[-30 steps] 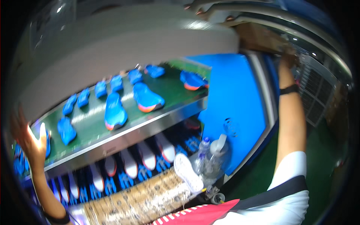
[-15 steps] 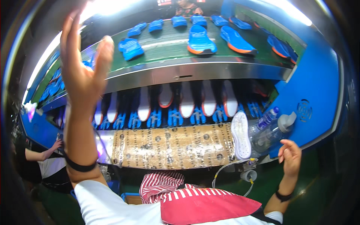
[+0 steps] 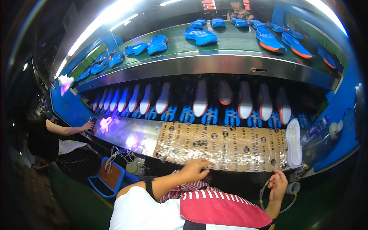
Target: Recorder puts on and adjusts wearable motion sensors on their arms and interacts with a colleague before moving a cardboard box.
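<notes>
My left hand [image 3: 194,170] is low over the near edge of the tape-covered cardboard [image 3: 218,147], its fingers loosely extended to the right and nothing visible in them. Farther right, my right hand [image 3: 277,186] hovers by the same edge with fingers half bent and apart, holding nothing I can see. A white shoe sole [image 3: 294,142] lies along the cardboard's right end, just beyond the right hand. Behind the cardboard, a lower shelf carries a row of white soles with orange edges [image 3: 244,100] and blue shoe uppers [image 3: 232,116].
Above, a green conveyor belt [image 3: 172,53] bears several blue shoes [image 3: 200,37] behind a metal rail [image 3: 184,69]. Bottles [image 3: 315,129] stand at the right. A thin hose [image 3: 262,195] loops near my right hand. At left are a blue-framed stool [image 3: 109,178] and a seated person [image 3: 57,142].
My left hand has come down from above the belt to the cardboard's near edge. My right hand has stayed low. The view has turned left, and the shoes on the belt have shifted.
</notes>
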`<state>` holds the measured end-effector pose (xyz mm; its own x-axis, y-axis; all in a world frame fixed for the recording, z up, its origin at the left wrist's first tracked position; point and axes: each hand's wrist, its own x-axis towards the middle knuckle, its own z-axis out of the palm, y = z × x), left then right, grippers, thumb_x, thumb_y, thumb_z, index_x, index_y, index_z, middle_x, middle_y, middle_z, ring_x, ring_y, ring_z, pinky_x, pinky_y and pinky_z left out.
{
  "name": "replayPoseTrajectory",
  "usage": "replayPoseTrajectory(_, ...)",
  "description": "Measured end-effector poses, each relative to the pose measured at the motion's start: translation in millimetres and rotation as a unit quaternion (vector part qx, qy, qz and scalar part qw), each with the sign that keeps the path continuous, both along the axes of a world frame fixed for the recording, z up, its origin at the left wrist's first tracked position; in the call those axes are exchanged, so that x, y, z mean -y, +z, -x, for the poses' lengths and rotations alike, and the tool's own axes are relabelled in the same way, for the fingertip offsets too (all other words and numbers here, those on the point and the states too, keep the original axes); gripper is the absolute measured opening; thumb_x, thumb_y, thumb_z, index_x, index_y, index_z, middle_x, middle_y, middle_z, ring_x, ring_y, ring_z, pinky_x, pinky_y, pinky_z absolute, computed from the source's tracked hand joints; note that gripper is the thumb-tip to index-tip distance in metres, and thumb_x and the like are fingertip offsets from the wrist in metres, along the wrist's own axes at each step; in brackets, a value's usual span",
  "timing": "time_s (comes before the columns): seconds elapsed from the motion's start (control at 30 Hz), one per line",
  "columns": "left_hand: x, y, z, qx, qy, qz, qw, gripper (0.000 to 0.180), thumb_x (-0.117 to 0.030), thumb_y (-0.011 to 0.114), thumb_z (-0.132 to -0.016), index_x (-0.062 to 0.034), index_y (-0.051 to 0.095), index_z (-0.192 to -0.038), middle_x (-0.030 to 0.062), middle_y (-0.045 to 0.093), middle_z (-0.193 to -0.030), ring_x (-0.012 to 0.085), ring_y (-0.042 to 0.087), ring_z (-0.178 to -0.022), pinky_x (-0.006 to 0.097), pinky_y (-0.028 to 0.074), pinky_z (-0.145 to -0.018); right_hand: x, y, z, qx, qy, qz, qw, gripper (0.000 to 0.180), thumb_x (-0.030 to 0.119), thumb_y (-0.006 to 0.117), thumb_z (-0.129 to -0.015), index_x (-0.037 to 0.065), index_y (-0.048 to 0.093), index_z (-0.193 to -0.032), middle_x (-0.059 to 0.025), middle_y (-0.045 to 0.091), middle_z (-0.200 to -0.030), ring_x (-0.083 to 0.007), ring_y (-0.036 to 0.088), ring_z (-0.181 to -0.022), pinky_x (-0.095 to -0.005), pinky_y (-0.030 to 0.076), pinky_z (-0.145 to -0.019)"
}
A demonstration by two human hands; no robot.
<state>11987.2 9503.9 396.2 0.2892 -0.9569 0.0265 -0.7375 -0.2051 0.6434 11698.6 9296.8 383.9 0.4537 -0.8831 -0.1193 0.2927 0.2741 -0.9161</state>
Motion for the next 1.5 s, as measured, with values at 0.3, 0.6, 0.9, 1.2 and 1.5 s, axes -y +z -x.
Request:
replayPoseTrajectory(0.3,-71,45,-67,-0.009,-0.044,0.193,0.980,0.049,-0.017,0.055,-0.077,0.0006,0.040,-0.120,0.0196,0.048,-0.111,0.0319,0.045,-0.105,0.040,0.032,-0.092,-140,-60,-116,-0.064,0.120,-0.125,0.983,0.015,0.010,0.050,-0.083,0.000,0.056,-0.092,-0.0043,0.053,-0.062,-0.0059,0.045,-0.045,-0.0174,0.036,-0.041)
replayPoseTrajectory(0.6,-111,232,-54,-0.085,-0.435,0.371,0.816,0.035,0.000,0.052,-0.066,0.0059,0.051,-0.101,0.0135,0.053,-0.092,0.0278,0.051,-0.089,0.040,0.036,-0.087,-230,-48,-166,-0.138,0.387,-0.070,0.909,0.020,0.011,0.050,-0.085,-0.001,0.057,-0.100,-0.0009,0.056,-0.070,-0.0044,0.051,-0.061,-0.0172,0.041,-0.053)
replayPoseTrajectory(0.9,-90,218,-25,-0.378,-0.569,0.334,0.649,0.029,0.001,0.053,-0.068,0.0050,0.053,-0.096,0.0140,0.054,-0.088,0.0272,0.053,-0.083,0.038,0.040,-0.079,-223,-54,-137,-0.187,0.275,-0.095,0.938,0.019,0.010,0.050,-0.085,-0.001,0.058,-0.099,-0.0002,0.056,-0.068,-0.0021,0.050,-0.057,-0.0153,0.040,-0.051)
replayPoseTrajectory(1.2,-74,216,-12,-0.408,-0.572,0.319,0.637,0.022,0.002,0.054,-0.069,0.0041,0.055,-0.091,0.0145,0.056,-0.084,0.0265,0.054,-0.078,0.037,0.043,-0.071,-226,-72,-133,-0.176,0.309,-0.112,0.928,0.019,0.011,0.050,-0.085,-0.001,0.058,-0.098,0.0005,0.056,-0.069,-0.0023,0.050,-0.057,-0.0147,0.040,-0.050)
replayPoseTrajectory(1.5,-15,194,-38,0.021,-0.290,0.403,0.868,0.024,0.005,0.054,-0.066,0.0026,0.058,-0.090,0.0142,0.057,-0.087,0.0260,0.056,-0.080,0.031,0.045,-0.069,-211,-68,-120,-0.145,0.260,-0.085,0.951,0.018,0.010,0.050,-0.085,-0.002,0.057,-0.096,0.0001,0.055,-0.068,-0.0032,0.049,-0.057,-0.0154,0.039,-0.050)
